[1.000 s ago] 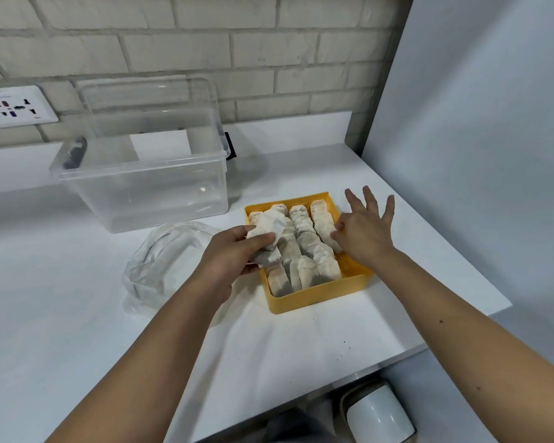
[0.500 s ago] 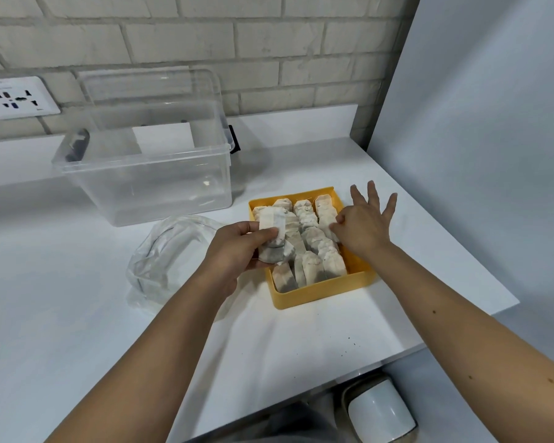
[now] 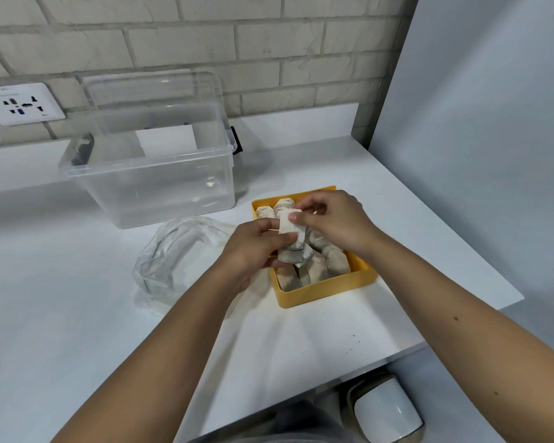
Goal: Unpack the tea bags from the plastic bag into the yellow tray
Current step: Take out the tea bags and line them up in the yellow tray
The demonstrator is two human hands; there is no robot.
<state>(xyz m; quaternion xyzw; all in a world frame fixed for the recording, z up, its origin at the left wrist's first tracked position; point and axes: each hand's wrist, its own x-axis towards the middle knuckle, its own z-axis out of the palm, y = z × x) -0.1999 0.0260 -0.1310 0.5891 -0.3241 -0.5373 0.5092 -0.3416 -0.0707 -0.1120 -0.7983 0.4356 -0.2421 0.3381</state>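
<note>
While my left hand (image 3: 253, 247) grips a few tea bags (image 3: 290, 243) above the 9 o'clock edge of the yellow tray (image 3: 327, 294), my right hand (image 3: 331, 219) pinches the top one | tray rows near full | plastic bag (image 3: 173, 251), 9 o'clock of tray, looks emptied, though creases may hide some | remaining: seat held bags

Our left hand (image 3: 253, 247) and right hand (image 3: 333, 219) hide the middle tea bags (image 3: 319, 270); the wall socket (image 3: 23, 103) print is unreadably small.

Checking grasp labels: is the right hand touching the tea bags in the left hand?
Touching. Head view: the right hand pinches the top of the tea bags that the left hand grips.
</note>
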